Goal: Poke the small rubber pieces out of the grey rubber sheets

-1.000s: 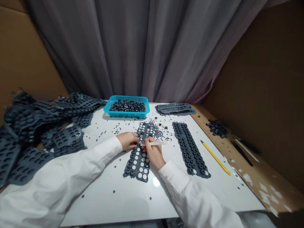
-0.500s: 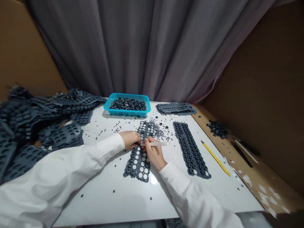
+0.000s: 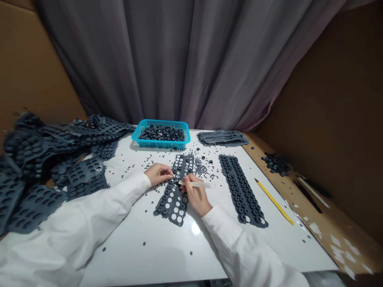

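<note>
Between far and near edges of the counter [image 3: 167, 259], right grip [image 3: 196, 195] clasps white tool [image 3: 204, 185] over dark strip [image 3: 172, 201]; left grip [image 3: 158, 174] at strip's left edge, contents indeterminable.

The bare right hand [image 3: 196, 194] hides some of the dark grey, perforated, rubbery strip [image 3: 174, 199]; the left edge of view crops heaped, dark grey, dimpled sheets [image 3: 36, 203]

Dark holed sheet [image 3: 174, 199] beneath white tool [image 3: 200, 184]
</note>
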Available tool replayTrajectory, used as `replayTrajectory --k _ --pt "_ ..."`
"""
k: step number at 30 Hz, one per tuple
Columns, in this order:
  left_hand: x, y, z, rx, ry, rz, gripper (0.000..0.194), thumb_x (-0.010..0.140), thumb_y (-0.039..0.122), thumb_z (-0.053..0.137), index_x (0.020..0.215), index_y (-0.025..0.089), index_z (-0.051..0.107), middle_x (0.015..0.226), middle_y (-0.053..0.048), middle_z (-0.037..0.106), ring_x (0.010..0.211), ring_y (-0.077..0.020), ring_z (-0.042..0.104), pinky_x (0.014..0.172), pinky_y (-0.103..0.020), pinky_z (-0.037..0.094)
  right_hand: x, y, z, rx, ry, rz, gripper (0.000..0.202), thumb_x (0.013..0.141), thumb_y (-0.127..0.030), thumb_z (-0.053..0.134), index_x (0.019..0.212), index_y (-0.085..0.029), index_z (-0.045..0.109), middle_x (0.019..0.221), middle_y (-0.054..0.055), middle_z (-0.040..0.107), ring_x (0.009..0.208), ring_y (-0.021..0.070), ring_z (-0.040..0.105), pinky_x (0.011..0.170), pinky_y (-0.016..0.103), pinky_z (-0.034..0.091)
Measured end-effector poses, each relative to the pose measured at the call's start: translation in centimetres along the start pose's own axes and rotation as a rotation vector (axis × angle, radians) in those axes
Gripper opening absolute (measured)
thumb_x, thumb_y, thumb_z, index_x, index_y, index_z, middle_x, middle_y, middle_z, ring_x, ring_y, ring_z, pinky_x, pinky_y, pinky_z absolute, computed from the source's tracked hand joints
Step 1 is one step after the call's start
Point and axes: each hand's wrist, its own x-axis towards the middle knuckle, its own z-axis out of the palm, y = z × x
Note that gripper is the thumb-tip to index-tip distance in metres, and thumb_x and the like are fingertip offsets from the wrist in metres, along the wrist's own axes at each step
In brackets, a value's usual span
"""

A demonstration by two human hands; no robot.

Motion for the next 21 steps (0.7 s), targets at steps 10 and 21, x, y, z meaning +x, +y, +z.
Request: replayTrajectory --k 10,21 --pt "-0.1 1.1 0.0 0.013 -0.019 -0.030 0.010 0.075 0.020 0.062 0.078 0.012 0.067 0.065 -0.001 0.062 0.055 -0.0089 0.051 0.053 -0.018 0.039 -0.1 0.0 -0.2 -0.022 0.006 -0.010 0.032 0.090 -0.037 0.040 0.063 -0.021 0.048 0.058 -0.001 0.057 0.056 0.0155 0.056 0.054 0.025 0.040" --pt "-0.1 1.4 -0.8 0.201 -0.145 0.213 0.014 0.074 0.021 0.065 0.086 0.014 0.065 0.075 -0.003 0.059 0.061 -0.0105 0.054 0.060 -0.020 0.042 -0.1 -0.2 0.0 0.135 0.066 0.098 0.031 0.089 -0.044 0.041 0.070 -0.020 0.052 0.060 -0.001 0.060 0.056 0.0159 0.059 0.057 0.027 0.045"
